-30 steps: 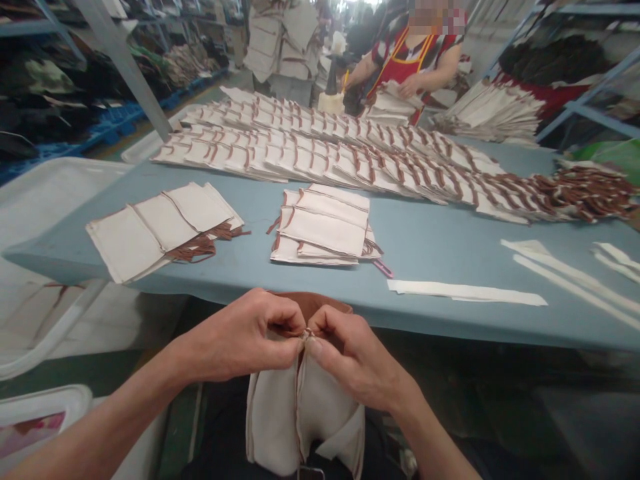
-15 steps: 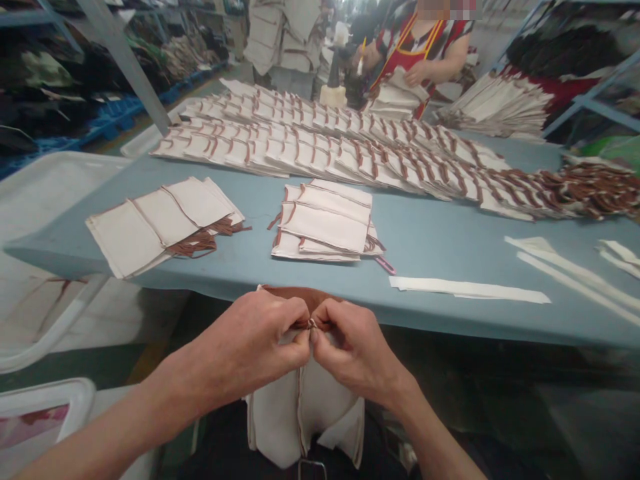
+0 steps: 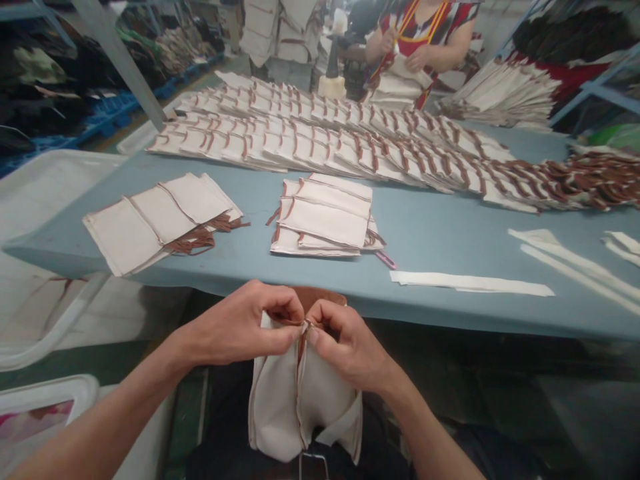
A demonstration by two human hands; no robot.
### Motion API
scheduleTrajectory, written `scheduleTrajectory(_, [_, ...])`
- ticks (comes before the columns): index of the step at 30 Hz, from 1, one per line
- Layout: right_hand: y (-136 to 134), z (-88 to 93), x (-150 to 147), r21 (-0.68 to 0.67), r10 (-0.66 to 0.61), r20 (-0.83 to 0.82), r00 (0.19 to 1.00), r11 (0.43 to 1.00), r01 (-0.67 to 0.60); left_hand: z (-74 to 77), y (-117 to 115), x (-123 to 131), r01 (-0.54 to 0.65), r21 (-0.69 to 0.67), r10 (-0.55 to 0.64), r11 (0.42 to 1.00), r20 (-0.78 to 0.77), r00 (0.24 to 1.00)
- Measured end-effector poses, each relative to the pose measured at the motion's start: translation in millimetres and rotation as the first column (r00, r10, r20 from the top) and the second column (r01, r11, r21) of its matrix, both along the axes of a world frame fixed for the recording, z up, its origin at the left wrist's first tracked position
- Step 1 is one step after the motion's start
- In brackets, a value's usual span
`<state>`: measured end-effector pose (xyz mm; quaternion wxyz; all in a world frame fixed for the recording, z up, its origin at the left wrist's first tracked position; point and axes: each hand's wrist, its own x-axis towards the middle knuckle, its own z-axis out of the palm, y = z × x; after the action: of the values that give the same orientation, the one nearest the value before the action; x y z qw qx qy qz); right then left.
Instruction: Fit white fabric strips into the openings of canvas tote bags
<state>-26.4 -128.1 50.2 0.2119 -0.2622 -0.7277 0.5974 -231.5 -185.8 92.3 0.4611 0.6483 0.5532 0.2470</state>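
Note:
A cream fabric piece (image 3: 325,390) with brown edging and a brown lining hangs over my lap, just in front of the table edge. Both hands pinch its top edge where a middle seam runs down. My left hand (image 3: 260,323) grips the edge left of that seam, and my right hand (image 3: 345,340) grips it right beside, the fingertips nearly meeting. Below them the seam parts slightly and shows brown inside. A metal wire loop (image 3: 313,457) sits under the fabric's lower end.
On the blue table (image 3: 450,243) lie two small stacks of cream panels (image 3: 145,223) (image 3: 325,213), a purple tool (image 3: 385,259) and white strips (image 3: 473,283). Long overlapping rows of panels (image 3: 310,147) stretch behind. Across the table a person (image 3: 425,47) handles fabric. White bins (image 3: 55,193) stand left.
My left hand has shifted slightly left and up, with more of the fabric and its brown inside showing at the seam. The person opposite has drawn a raised hand closer to the fabric.

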Motion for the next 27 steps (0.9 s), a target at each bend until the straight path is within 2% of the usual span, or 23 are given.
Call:
scheduleTrajectory(4, [-3.0,1.9,0.4,0.095,-0.051,0.034,0.998,0.994,0.047,7.3,-1.8,4.9,0.063,0.228,-0.009,0.972,-0.23,0.973])
scheduleTrajectory(7, [-4.6,3.7,1.2,0.158,-0.081,0.052,0.995,0.985,0.072,3.5,-4.6,10.3,0.176,0.417,0.023,0.892,-0.432,0.902])
scheduleTrajectory(9, [-5.4,4.4,2.8,0.161,-0.091,0.047,0.995,0.984,0.082,0.6,-6.2,12.5,0.207,0.479,0.045,0.853,-0.462,0.886])
scheduleTrajectory(10, [-5.7,4.5,3.7,0.141,-0.088,0.042,0.995,0.987,0.081,0.1,-6.3,12.6,0.194,0.481,0.042,0.855,-0.437,0.899])
scheduleTrajectory(12, [-6.1,3.9,5.1,0.083,-0.067,0.024,0.997,0.994,0.064,0.8,-4.2,10.3,0.137,0.4,0.001,0.906,-0.326,0.945])
scheduleTrajectory(14, [-6.2,3.1,4.9,0.03,-0.022,-0.012,1.0,0.999,0.022,2.1,0.7,5.5,0.105,0.193,-0.076,0.976,-0.151,0.986])
scheduleTrajectory(15, [-6.2,2.7,4.3,0.018,-0.002,-0.033,0.999,1.0,0.003,2.0,3.6,2.6,0.121,0.065,-0.118,0.991,-0.036,0.992])
scheduleTrajectory(17, [-6.0,2.5,2.7,0.009,0.016,-0.072,0.997,1.0,-0.016,-0.6,8.3,-2.4,0.184,-0.123,-0.155,0.975,0.211,0.965])
scheduleTrajectory(19, [-5.5,2.7,2.0,0.013,0.005,-0.082,0.997,1.0,-0.003,-5.4,9.4,-5.0,0.204,-0.163,-0.135,0.965,0.359,0.924])
scheduleTrajectory(21, [-4.7,2.8,2.8,0.016,-0.018,-0.07,0.997,1.0,0.019,-9.9,6.0,-4.9,0.129,-0.112,-0.084,0.985,0.339,0.937])
scheduleTrajectory(23, [-3.7,2.3,4.0,0.017,-0.039,-0.052,0.998,0.999,0.039,-11.8,-0.7,-2.8,0.006,0.023,-0.01,1.0,0.196,0.981])
scheduleTrajectory(25, [-2.8,0.9,4.2,0.023,-0.061,-0.032,0.998,0.998,0.062,-10.6,-8.8,0.4,-0.074,0.231,0.073,0.97,0.01,0.997])
scheduleTrajectory(27, [-2.4,-1.0,2.8,0.041,-0.073,-0.015,0.997,0.996,0.074,-7.6,-16.8,4.0,-0.051,0.393,0.119,0.918,-0.15,0.981])
